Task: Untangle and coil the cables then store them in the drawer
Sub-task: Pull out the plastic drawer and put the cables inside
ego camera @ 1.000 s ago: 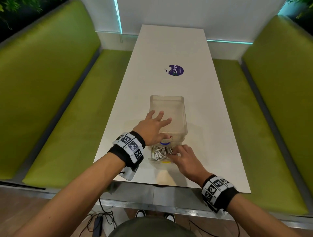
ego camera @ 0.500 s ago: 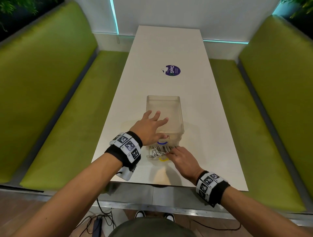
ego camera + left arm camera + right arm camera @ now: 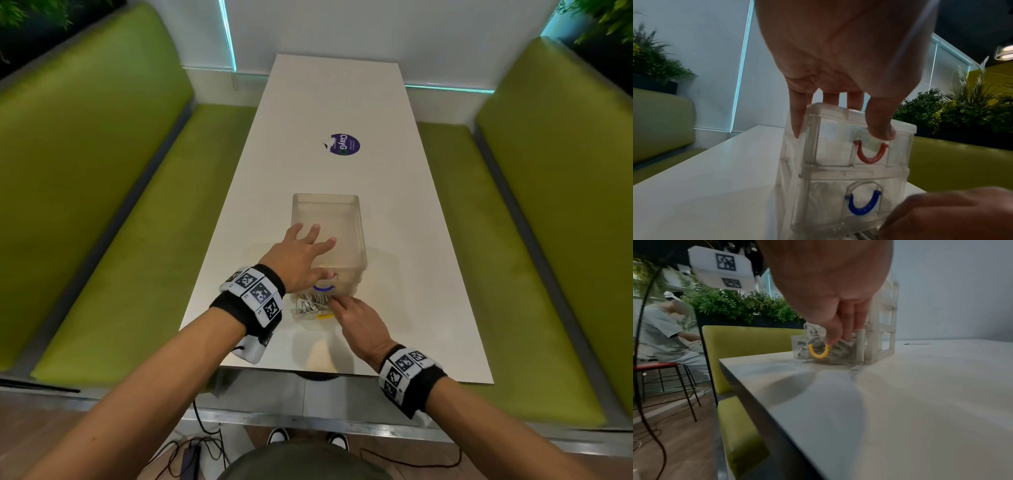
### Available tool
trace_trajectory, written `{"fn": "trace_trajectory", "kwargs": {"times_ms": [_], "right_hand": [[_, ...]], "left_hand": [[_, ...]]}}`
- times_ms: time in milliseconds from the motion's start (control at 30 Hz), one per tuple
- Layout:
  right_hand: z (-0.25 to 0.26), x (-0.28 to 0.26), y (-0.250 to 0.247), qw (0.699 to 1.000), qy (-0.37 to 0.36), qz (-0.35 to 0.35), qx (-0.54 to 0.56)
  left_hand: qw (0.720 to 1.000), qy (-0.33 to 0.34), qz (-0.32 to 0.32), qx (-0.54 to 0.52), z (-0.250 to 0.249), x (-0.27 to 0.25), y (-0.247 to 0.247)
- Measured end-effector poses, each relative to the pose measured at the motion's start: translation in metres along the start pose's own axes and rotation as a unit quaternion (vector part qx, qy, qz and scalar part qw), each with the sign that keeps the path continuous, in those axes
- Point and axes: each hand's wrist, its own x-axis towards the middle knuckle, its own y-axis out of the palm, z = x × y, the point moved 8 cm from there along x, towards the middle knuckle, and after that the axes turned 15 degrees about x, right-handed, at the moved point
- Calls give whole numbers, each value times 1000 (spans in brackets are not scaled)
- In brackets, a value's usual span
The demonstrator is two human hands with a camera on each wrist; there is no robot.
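Cables (image 3: 312,303) lie in a pale bundle inside the bottom drawer (image 3: 828,347), which stands pulled partway out of our clear plastic drawer unit (image 3: 327,236) on the white table (image 3: 394,260). Our left hand (image 3: 301,260) rests flat on the unit's top, fingers spread and straight, the thumb (image 3: 880,128) pressed against the front edge just above the red handle (image 3: 869,153). Below that sits the drawer with the blue handle (image 3: 863,204), closed. Our right hand (image 3: 356,322) reaches into the open drawer, its fingers (image 3: 851,321) dipped among the cables and the thumb touching the front wall right above the yellow handle (image 3: 818,352); the view is blurred there, so we cannot tell whether it grasps the cables or the wall or merely presses on them. A purple round sticker (image 3: 344,144) lies farther up the table, well apart from the unit. Green benches (image 3: 113,212) flank the table on both sides.
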Motion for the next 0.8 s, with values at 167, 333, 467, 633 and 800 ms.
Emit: {"fn": "trace_trajectory", "kwargs": {"times_ms": [167, 333, 467, 633, 800], "right_hand": [[13, 0, 3, 998, -46, -27, -20], [30, 9, 15, 991, -113, 2, -75], [26, 16, 21, 993, -84, -7, -78], [24, 1, 11, 995, -62, -61, -42], [8, -13, 12, 1000, 10, 6, -9]], "left_hand": [[1000, -2, 0, -3, 1, -1, 2], [1000, -2, 0, -2, 1, -1, 1], [1000, -1, 1, 1, 2, -2, 0], [1000, 0, 0, -4, 2, -2, 1], [1000, 2, -5, -12, 2, 0, 2]]}}
